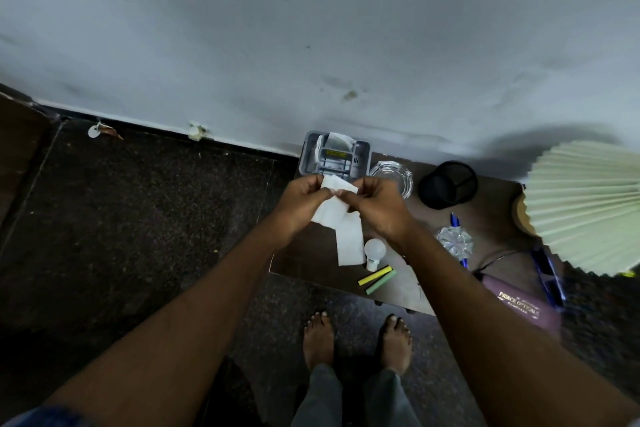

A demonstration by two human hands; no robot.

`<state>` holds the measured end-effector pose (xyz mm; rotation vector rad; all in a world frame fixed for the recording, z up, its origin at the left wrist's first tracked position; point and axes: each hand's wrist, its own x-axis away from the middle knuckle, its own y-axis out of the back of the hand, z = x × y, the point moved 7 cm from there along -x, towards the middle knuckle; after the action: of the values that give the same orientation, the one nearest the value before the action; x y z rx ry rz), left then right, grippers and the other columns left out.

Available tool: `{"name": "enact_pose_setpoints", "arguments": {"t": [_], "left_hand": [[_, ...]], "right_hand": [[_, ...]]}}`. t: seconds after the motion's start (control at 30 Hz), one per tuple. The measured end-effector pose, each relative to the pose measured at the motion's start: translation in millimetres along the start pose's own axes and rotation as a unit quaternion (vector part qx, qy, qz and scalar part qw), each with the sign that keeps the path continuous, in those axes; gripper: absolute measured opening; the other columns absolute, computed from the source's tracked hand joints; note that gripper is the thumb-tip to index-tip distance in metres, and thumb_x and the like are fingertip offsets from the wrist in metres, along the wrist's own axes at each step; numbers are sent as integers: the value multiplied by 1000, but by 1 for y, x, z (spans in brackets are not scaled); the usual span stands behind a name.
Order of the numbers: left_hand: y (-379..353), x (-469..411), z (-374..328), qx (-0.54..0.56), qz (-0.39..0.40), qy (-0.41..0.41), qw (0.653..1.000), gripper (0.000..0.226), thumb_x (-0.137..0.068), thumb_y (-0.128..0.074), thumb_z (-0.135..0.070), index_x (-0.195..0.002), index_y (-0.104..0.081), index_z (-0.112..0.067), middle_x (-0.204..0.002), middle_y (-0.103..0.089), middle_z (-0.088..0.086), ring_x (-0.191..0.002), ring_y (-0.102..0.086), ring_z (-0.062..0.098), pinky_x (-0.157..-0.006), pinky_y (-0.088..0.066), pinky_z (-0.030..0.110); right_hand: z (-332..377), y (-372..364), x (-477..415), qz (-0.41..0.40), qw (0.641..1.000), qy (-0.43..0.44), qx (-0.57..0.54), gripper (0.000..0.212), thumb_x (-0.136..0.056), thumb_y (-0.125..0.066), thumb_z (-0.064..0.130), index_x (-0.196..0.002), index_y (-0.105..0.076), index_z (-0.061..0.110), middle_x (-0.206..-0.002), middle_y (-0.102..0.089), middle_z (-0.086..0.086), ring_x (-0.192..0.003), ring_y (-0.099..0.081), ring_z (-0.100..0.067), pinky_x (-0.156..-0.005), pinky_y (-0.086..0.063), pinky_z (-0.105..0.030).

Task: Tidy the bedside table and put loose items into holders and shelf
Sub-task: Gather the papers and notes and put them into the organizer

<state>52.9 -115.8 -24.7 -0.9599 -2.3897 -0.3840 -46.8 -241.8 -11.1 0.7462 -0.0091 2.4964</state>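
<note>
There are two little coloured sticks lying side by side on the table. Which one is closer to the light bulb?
The yellow stick is closer: it lies right below the white bulb, while the green stick lies on its far side, toward the table's front edge.

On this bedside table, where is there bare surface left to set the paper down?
Bare wood shows at the near-left corner of the brown wooden table, left of the white bulb, and between the black mesh pen cup and the pleated lamp shade. Crowded around the yellow and green highlighters and crystal ornament.

Dim, soft-focus view, edges bowed, lampshade (585, 215) shadowing the wall (311, 28)
</note>
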Motion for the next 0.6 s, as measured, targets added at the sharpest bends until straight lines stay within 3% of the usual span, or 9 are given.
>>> {"name": "enact_pose_setpoints", "arguments": {"t": [0.13, 0.3, 0.43, 0.6], "left_hand": [[-11, -5, -26, -29, -41, -60, 997, 16, -92, -66, -6, -101, -69, -18, -97, -73, 3, -89, -70, 16, -75, -56, 26], [-14, 1, -49, -42, -142, -119, 982, 21, -85, -62, -4, -101, -71, -13, -100, -74, 2, -90, -71, 13, -74, -57, 24], [-23, 12, -63, -68, -164, -169, 970, 29, -82, -61, -11, -104, -71, -27, -106, -73, -6, -90, -68, -2, -72, -54, 12], [-39, 11, -71, -49, -155, -184, 969, 34, -86, -59, 2, -115, -72, -11, -111, -73, 2, -96, -70, 11, -75, -58, 18]], "right_hand": [[10, 18, -1, -41, 998, -3, -38, 15, -88, -75, 10, -92, -69, -3, -91, -75, -18, -87, -75, -33, -78, -63, -44], [18, 39, -2, -152, 986, -5, -70, 8, -87, -74, 12, -85, -72, 5, -86, -75, -13, -71, -70, -20, -62, -56, -33], [23, 50, -3, -217, 972, -3, -88, 7, -85, -73, 17, -80, -70, 15, -83, -75, -10, -70, -68, -23, -68, -57, -39], [28, 57, 0, -264, 961, 2, -80, 11, -85, -74, 21, -88, -74, 10, -85, -76, -3, -81, -74, -23, -78, -62, -45]]}}
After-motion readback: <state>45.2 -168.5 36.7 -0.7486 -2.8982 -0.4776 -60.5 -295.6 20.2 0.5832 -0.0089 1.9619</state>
